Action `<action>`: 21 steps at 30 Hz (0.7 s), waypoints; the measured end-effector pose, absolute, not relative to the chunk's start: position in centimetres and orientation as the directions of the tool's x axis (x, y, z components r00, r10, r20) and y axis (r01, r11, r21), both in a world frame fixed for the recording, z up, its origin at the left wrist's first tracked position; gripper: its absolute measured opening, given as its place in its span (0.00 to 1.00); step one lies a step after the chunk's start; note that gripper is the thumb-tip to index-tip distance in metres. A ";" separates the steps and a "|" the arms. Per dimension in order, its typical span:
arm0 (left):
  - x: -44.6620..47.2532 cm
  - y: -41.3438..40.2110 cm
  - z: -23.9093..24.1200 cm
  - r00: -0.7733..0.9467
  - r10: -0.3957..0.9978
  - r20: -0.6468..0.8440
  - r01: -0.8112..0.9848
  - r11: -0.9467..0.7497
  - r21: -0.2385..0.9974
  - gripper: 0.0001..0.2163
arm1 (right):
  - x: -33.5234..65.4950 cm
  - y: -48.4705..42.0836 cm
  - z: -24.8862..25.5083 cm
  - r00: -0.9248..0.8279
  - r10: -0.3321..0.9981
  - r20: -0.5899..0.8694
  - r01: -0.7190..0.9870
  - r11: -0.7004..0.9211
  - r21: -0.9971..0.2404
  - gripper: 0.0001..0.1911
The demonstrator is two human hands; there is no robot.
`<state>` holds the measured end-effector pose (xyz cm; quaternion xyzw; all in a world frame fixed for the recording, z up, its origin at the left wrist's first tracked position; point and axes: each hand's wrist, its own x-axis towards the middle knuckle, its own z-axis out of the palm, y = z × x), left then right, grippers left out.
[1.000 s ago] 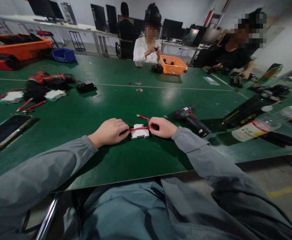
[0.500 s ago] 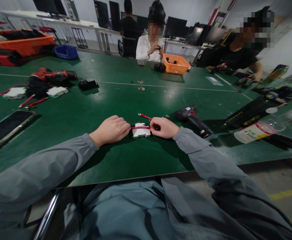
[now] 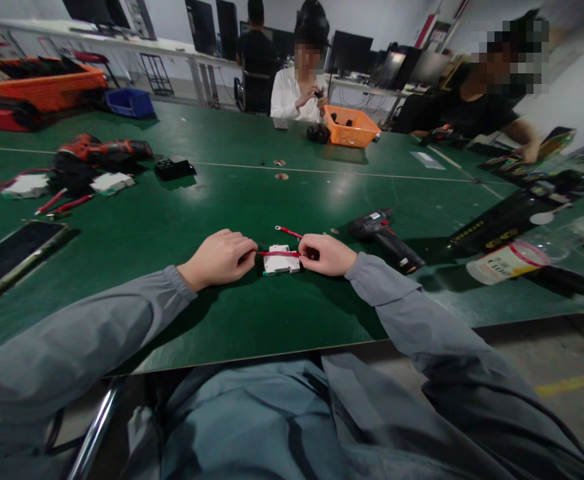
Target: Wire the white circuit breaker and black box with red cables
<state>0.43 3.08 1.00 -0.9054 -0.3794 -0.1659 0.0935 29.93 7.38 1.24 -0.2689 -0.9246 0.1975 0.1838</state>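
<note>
A small white breaker-like part [image 3: 281,260] lies on the green table [image 3: 252,207] between my hands. A red wire [image 3: 278,254] runs across its top. My left hand [image 3: 218,259] is curled, its fingertips pinching the wire's left end. My right hand [image 3: 326,254] is closed on the right end, where the wire bends back and ends in a ring terminal [image 3: 278,229] pointing away from me.
A black electric screwdriver [image 3: 383,237] lies right of my hands. A phone [image 3: 9,256] lies at the left. A red drill [image 3: 105,150], white parts and red wires sit far left. A bottle [image 3: 512,259] lies at right. Two people work across the table by an orange bin [image 3: 349,128].
My hands stay on the wire and the white part. Only the view shifts slightly; the person at the right has moved an arm.
</note>
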 end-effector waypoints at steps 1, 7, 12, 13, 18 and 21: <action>0.4 3.1 1.0 0.670 0.647 0.364 0.706 -0.707 -0.045 0.12 | 29.9 7.4 1.2 -0.788 0.569 0.236 0.423 0.778 -0.465 0.05; 0.4 3.2 0.8 0.690 0.624 0.367 0.685 -0.726 -0.055 0.12 | 30.0 7.4 1.2 -0.789 0.566 0.239 0.419 0.780 -0.465 0.05; 0.4 3.2 0.7 0.696 0.623 0.357 0.680 -0.732 -0.047 0.13 | 30.0 7.4 1.2 -0.789 0.567 0.239 0.421 0.781 -0.461 0.05; 0.4 3.2 0.7 0.697 0.623 0.355 0.679 -0.733 -0.048 0.13 | 30.0 7.4 1.2 -0.788 0.567 0.239 0.421 0.781 -0.461 0.05; 0.5 3.2 0.7 0.664 0.653 0.364 0.701 -0.713 0.000 0.14 | 30.0 7.5 1.0 -0.784 0.575 0.235 0.426 0.773 -0.470 0.04; 0.5 3.3 0.8 0.636 0.684 0.359 0.716 -0.695 0.056 0.15 | 30.0 7.6 0.9 -0.783 0.578 0.230 0.428 0.769 -0.474 0.05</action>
